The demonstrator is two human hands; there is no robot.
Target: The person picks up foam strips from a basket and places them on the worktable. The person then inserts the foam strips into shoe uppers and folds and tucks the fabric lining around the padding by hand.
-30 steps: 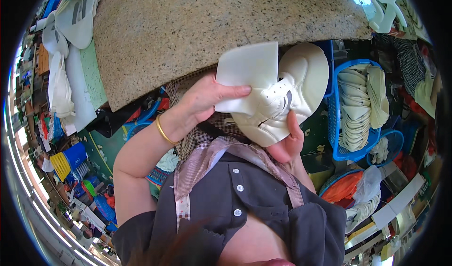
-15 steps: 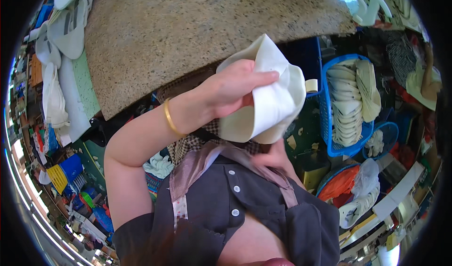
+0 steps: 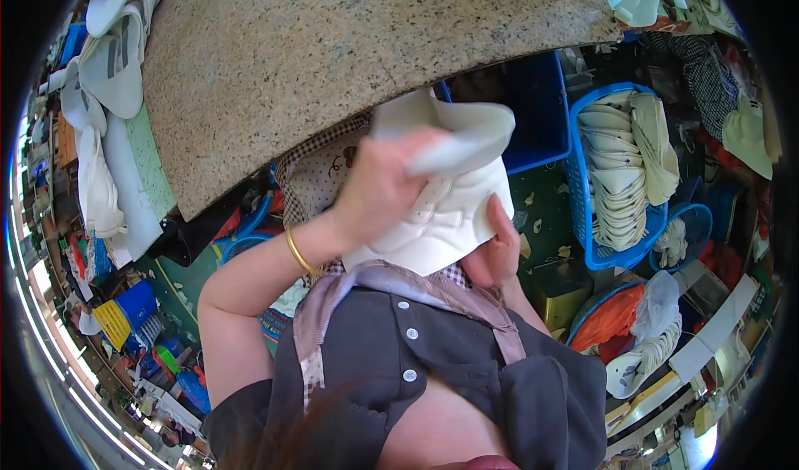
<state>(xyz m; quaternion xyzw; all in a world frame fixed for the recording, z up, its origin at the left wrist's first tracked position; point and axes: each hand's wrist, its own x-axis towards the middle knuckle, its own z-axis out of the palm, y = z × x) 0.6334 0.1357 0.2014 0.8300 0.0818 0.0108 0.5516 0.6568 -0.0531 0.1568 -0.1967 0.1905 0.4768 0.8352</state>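
While tabletop point(image 3: 349, 45) speckled, room point(image 3: 549, 220) cluttered

Speckled brown-grey stone tabletop point(image 3: 358, 45), near corner pointing toward lower left. Beside its left edge, narrow pale-green and white surface point(image 3: 151, 166); white shoe-shaped pieces point(image 3: 116, 74) lying along it, overlapping. Below, green floor point(image 3: 548, 193): pale scraps point(image 3: 524, 246) scattered about, blue openwork basket point(image 3: 578, 179), dark-blue bin point(image 3: 541, 155) and gold-coloured tin point(image 3: 559, 299) seemingly standing on it.
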